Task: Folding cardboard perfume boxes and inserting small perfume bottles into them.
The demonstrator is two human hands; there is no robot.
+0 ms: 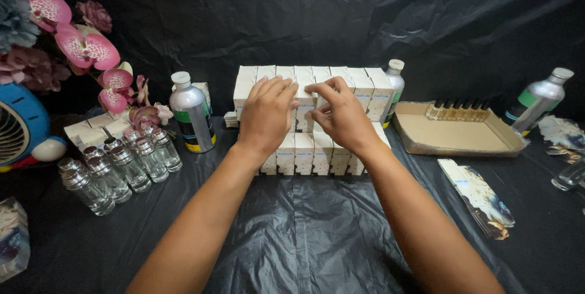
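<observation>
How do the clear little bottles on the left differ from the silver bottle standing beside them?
The clear glass bottles are small, see-through and clustered in rows; the silver bottle is taller, opaque metal and stands alone. The glass ones have shiny metal tops and no labels; the silver one has a white cap and a coloured label. All stand upright on the black sheet.

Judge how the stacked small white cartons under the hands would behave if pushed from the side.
The white cartons look like thin card, so probably light and easily dented. Stacked in two tiers, the upper tier would likely slide or topple. Both hands, left hand and right hand, rest on it, perhaps steadying it.
</observation>
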